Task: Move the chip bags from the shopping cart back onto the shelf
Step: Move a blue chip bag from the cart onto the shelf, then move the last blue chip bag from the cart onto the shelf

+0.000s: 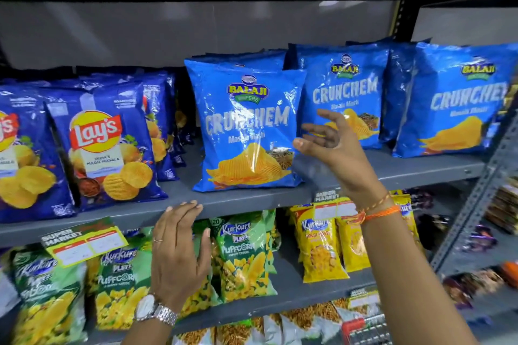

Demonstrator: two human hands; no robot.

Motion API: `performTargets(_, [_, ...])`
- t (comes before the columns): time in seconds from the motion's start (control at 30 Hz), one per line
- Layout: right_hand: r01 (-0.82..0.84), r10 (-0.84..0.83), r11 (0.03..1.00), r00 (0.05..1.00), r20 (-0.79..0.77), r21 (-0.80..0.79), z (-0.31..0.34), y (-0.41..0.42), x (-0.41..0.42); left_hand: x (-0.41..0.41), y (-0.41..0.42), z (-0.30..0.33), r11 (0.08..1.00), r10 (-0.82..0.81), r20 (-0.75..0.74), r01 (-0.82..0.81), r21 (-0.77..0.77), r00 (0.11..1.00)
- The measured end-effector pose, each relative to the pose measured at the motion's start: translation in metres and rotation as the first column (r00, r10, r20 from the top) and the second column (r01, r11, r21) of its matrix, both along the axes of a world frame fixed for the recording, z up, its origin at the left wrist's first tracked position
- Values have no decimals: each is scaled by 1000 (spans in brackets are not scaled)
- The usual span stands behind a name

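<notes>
A light blue Balaji Crunchem chip bag stands upright at the front of the grey shelf, with more of the same stacked behind it. My right hand hovers just right of that bag, fingers spread, holding nothing. My left hand is lower, fingers apart, its fingertips at the shelf's front edge below the bag; it holds nothing. The red-handled shopping cart shows only as a corner at the bottom right.
Two more Crunchem bags stand to the right, dark blue Lay's bags to the left. Green and yellow Kurkure packs fill the shelf below. A metal upright borders the right side. A price tag hangs at the shelf edge.
</notes>
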State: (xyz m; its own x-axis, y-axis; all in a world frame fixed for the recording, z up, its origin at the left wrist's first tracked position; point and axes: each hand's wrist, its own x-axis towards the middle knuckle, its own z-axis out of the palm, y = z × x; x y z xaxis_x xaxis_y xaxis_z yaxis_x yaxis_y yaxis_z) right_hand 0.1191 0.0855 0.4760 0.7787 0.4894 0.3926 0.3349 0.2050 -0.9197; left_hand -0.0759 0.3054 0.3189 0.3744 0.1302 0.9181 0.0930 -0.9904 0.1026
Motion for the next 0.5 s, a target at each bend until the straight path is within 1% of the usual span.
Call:
performTargets(0.1, [72,-73,996,997,23,54,-6,-38,-2,12,-29,-8,993,-114,6,114,29,993])
performTargets(0.2, [160,-163,982,986,17,101,-22,-79,-7,31,-68,-23,965,-261,-59,262,18,964])
performTargets(0.27, [254,-253,954,967,-25,162,-45,-110,-10,47,-95,-41,935,-352,-147,353,-20,924])
performTargets(0.33, [375,-360,905,926,-110,201,-81,-145,-10,61,-127,-66,909,-415,-267,407,-86,870])
performTargets(0.37, [439,-414,877,897,-157,193,-104,-162,-8,68,-143,-80,897,-440,-332,427,-116,834])
performTargets(0.43, [550,-511,826,824,-244,124,-157,-194,-6,78,-171,-110,872,-480,-464,461,-161,745])
performTargets(0.5, [623,-580,782,739,-343,19,-221,-224,-7,88,-198,-144,842,-514,-583,498,-205,629])
